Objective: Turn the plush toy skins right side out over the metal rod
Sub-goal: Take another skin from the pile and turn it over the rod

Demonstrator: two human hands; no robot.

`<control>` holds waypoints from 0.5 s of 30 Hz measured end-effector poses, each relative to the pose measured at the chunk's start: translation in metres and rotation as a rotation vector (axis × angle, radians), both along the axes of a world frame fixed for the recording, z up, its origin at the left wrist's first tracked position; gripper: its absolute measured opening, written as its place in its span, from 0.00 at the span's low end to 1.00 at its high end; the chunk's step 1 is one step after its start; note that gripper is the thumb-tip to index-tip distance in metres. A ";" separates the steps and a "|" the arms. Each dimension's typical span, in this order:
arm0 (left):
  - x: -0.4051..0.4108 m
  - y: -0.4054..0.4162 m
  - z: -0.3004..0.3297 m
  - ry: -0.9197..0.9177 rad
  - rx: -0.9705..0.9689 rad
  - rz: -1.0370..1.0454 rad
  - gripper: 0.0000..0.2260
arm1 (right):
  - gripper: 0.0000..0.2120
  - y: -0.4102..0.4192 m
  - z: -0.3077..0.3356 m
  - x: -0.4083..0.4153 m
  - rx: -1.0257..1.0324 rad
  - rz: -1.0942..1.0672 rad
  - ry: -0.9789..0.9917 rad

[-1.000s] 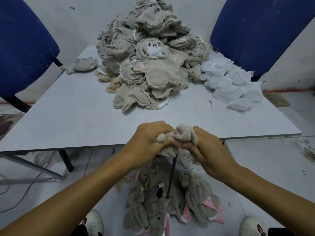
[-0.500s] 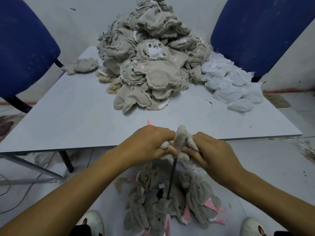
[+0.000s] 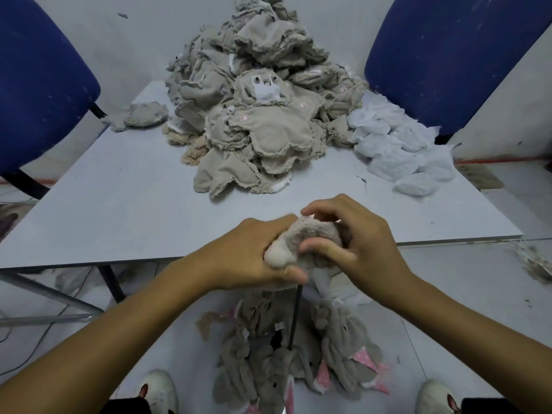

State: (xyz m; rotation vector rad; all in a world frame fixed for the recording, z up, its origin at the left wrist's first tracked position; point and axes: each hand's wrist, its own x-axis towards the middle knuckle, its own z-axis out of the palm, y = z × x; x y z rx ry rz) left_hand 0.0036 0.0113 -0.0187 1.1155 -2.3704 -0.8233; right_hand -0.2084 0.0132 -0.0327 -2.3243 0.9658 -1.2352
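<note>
A grey plush toy skin [image 3: 310,243] sits bunched over the top of a thin dark metal rod [image 3: 295,315] that stands upright at the table's near edge. My left hand [image 3: 251,255] grips the skin's left side, thumb underneath. My right hand [image 3: 355,237] grips its right side, fingers curled over the top and thumb pressed on the fur. The rod's tip is hidden inside the skin. A tall pile of beige inside-out skins [image 3: 257,115] lies at the back of the table.
Turned grey skins with pink ears [image 3: 298,360] lie heaped on the floor around the rod's base. White fabric pieces [image 3: 400,150] lie at the table's [image 3: 119,198] right rear. Blue chairs [image 3: 38,85] stand left and right. My shoes show at the bottom edge.
The skin has gone from a narrow tuft on the rod tip to a wider furry bundle. My right hand has risen and now curls over its top.
</note>
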 end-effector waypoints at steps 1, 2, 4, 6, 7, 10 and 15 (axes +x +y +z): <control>-0.002 0.001 0.002 0.098 0.006 0.036 0.18 | 0.16 0.000 -0.001 -0.001 0.030 0.001 -0.010; -0.005 0.002 0.002 0.150 -0.042 0.061 0.19 | 0.16 0.000 -0.003 -0.003 0.054 0.001 -0.012; -0.013 0.006 0.001 0.162 -0.172 0.103 0.18 | 0.16 0.000 -0.007 -0.007 0.089 -0.010 -0.006; -0.019 0.010 -0.002 0.228 -0.178 0.146 0.16 | 0.14 0.000 -0.010 -0.010 0.083 -0.025 -0.043; -0.022 0.011 -0.002 0.299 -0.147 0.170 0.15 | 0.13 0.000 -0.010 -0.011 0.053 -0.035 -0.073; -0.026 0.010 0.000 0.523 -0.069 0.201 0.12 | 0.15 0.000 -0.006 -0.008 -0.070 -0.068 -0.158; -0.024 0.005 -0.012 0.412 -0.029 0.236 0.11 | 0.27 -0.004 -0.008 -0.014 -0.037 -0.029 -0.007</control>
